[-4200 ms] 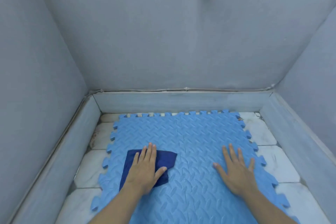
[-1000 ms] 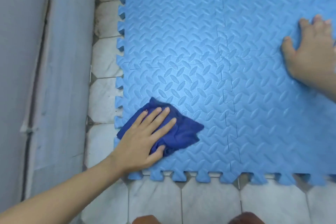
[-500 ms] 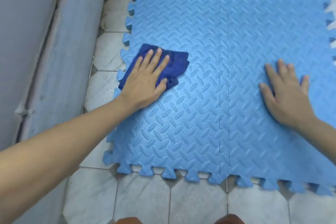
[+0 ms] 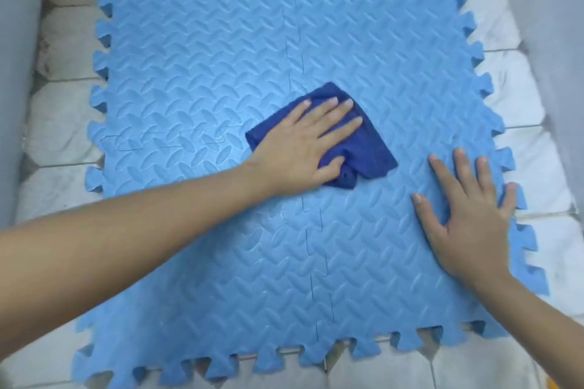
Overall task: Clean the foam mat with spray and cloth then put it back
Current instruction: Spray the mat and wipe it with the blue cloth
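Observation:
A light blue foam mat (image 4: 202, 79) with a ridged pattern and jigsaw edges lies flat on the tiled floor and fills most of the view. A crumpled dark blue cloth (image 4: 369, 151) sits near the mat's middle. My left hand (image 4: 303, 145) presses flat on the cloth with fingers stretched out, the thumb tucked against the cloth's near edge. My right hand (image 4: 467, 218) lies flat on the mat's right part, fingers spread, close to its right edge. No spray bottle is in view.
White marble floor tiles (image 4: 60, 123) show around the mat. Low grey walls close in on the left (image 4: 15, 50), the far side and the right (image 4: 556, 41), leaving narrow strips of floor beside the mat.
My left hand has slid the cloth from the mat's left side to its middle. My right hand stays flat on the right part. The view has shifted to centre the mat.

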Tool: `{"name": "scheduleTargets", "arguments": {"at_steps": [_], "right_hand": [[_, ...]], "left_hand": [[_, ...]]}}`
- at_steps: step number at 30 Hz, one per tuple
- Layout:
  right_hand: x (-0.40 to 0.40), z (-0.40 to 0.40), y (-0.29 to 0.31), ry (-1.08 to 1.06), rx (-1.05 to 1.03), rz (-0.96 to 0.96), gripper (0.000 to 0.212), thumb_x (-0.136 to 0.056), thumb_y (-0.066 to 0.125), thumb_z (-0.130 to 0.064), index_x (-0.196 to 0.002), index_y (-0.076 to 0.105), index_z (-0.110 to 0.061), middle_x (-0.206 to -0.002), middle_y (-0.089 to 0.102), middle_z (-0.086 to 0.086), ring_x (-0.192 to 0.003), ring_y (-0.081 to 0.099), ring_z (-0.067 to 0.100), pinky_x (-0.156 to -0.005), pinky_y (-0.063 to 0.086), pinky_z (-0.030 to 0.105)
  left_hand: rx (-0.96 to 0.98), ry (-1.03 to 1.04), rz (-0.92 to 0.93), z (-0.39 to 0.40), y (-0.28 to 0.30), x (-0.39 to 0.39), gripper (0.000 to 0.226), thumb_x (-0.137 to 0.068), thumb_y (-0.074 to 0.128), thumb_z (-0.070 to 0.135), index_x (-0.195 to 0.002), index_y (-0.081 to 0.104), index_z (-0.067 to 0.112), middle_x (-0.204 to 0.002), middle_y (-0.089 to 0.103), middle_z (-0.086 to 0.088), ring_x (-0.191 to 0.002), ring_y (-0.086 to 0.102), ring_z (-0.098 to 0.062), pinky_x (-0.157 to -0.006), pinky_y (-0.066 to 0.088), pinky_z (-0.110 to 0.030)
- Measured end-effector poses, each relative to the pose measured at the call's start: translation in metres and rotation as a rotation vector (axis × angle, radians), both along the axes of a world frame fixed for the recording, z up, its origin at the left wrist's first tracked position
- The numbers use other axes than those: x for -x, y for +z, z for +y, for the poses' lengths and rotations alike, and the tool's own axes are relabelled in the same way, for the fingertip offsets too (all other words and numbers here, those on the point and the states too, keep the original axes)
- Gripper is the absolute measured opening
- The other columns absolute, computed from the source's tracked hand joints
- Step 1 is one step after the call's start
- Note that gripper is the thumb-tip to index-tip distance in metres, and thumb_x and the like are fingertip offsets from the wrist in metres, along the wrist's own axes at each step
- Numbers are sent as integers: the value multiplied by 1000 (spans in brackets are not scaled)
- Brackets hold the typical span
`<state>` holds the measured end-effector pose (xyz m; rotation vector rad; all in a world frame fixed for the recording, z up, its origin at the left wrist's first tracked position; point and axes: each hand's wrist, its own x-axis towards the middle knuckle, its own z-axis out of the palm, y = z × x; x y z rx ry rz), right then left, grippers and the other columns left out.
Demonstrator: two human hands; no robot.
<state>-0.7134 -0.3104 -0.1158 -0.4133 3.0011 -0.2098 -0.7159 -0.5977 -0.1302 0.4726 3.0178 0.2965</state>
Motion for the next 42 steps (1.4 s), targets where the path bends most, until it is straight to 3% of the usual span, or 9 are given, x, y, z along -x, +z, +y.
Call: {"name": "scheduleTargets", "arguments": {"at_steps": [3, 6, 11, 14, 20, 24, 30, 40, 42], "right_hand": [[-1, 1, -2, -1, 4, 23, 65, -92, 32, -63, -148, 37, -31, -161, 28, -1, -151, 16, 26, -117, 7, 59], [0, 1, -2, 6, 3, 51, 64, -92, 34, -62, -147, 41, -30, -159, 32, -1, -150, 20, 25, -117, 9, 59], [0, 5, -8, -99, 124, 129, 68, -92, 41, -54, -146, 43, -13, -161, 25, 9, -149, 24, 24, -119, 15, 54], [3, 5, -9, -170, 85, 148, 69, -93, 40, -47, -147, 40, -5, -161, 25, 13, -149, 23, 27, -118, 17, 56], [4, 6, -11, -166, 29, 133, 70, -95, 36, -48, -149, 36, -3, -160, 28, 11, -150, 19, 26, -121, 13, 54], [5, 6, -12, -151, 30, 113, 70, -95, 36, -48, -148, 37, -3, -159, 29, 12, -150, 20, 27, -121, 14, 55], [11, 4, -7, -162, 51, 86, 65, -97, 35, -45, -148, 39, -4, -159, 31, 13, -149, 23, 29, -120, 14, 56], [10, 28, 2, -150, 347, -45, 55, -88, 36, -10, -141, 48, -6, -156, 37, 13, -147, 29, 30, -120, 10, 47], [-7, 53, 4, -210, 278, -56, 57, -87, 38, -7, -142, 48, -10, -156, 36, 11, -146, 31, 29, -120, 13, 49]], "left_hand": [[-11, 270, -32, -13, 3, 87, 67, -89, 20, 51, -152, 21, 26, -160, 14, 1, -147, 9, -17, -118, 2, -39], [-35, 349, -33, -16, 1, 105, 65, -92, 22, 48, -152, 20, 24, -161, 11, -1, -148, 7, -19, -118, 0, -39], [-29, -183, -39, 26, 12, -10, 61, -91, 37, 43, -148, 33, 21, -158, 20, -2, -146, 18, -20, -117, 11, -41], [-12, -309, -41, 32, 11, -1, 63, -90, 38, 43, -150, 29, 24, -158, 20, 1, -146, 18, -17, -116, 14, -40], [-8, -40, -15, 78, 7, 168, 65, -91, 21, 50, -152, 19, 27, -160, 13, 2, -148, 8, -16, -119, 3, -39], [-14, 170, -37, 106, 3, 220, 60, -96, 27, 45, -153, 15, 26, -161, 7, 1, -148, 1, -18, -118, -3, -39], [-26, -18, -67, 97, 9, 160, 64, -91, 20, 48, -152, 16, 30, -161, 8, 3, -148, 3, -18, -118, -3, -39], [-41, 251, -137, 133, 15, -65, 62, -91, 29, 42, -149, 31, 20, -158, 22, -5, -145, 20, -24, -118, 9, -42], [-37, 295, -144, 151, 16, -97, 62, -90, 31, 41, -148, 34, 18, -157, 25, -7, -144, 24, -26, -117, 13, -44]]}}
